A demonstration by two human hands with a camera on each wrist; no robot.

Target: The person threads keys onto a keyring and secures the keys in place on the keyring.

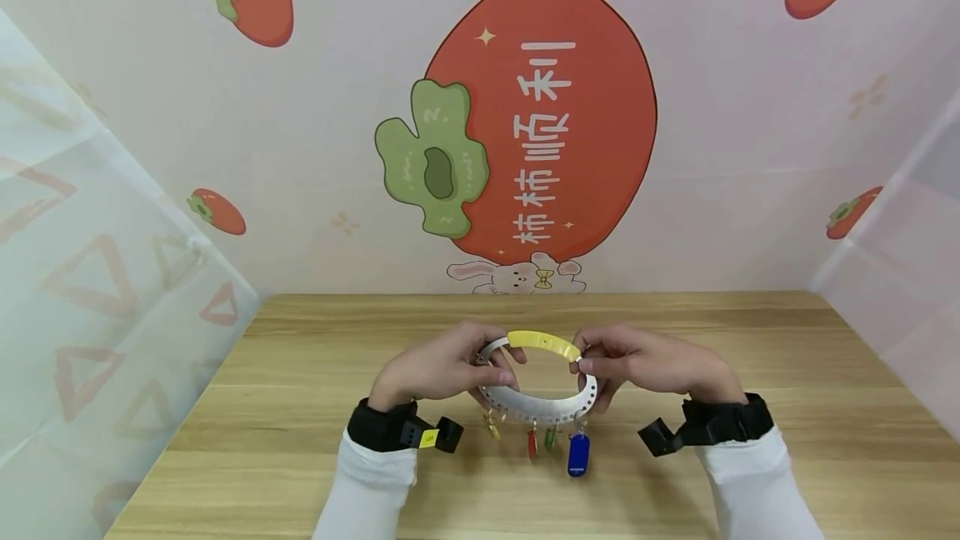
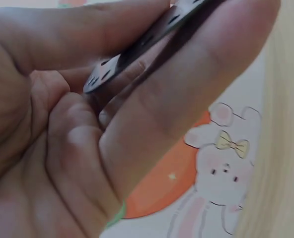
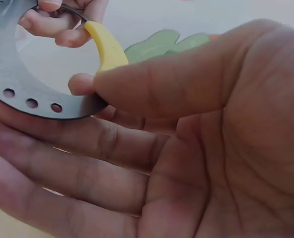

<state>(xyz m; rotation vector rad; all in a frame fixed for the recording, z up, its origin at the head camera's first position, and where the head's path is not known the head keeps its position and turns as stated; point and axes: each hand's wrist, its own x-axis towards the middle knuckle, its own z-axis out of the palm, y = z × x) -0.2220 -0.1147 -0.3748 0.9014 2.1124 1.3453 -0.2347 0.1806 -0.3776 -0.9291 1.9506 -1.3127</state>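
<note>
A round flat metal key ring (image 1: 536,407) with a row of holes along its wide edge is held up over the table between both hands. Its yellow grip (image 1: 543,343) faces away at the far side. Coloured key tags hang from the near edge: a blue tag (image 1: 578,455), a green tag (image 1: 551,437), a red tag (image 1: 532,443) and a small yellow one (image 1: 492,427). My left hand (image 1: 450,363) pinches the ring's left side between thumb and fingers. On the right, my right hand (image 1: 656,361) pinches it where yellow grip meets metal; its thumb (image 3: 157,87) lies over that junction.
Beneath the hands is a wood-grain table (image 1: 300,440). A printed backdrop (image 1: 720,190) with persimmons and a rabbit rises behind it, and pale side sheets (image 1: 112,273) stand at the left and right. Black camera straps (image 1: 382,426) wrap both wrists.
</note>
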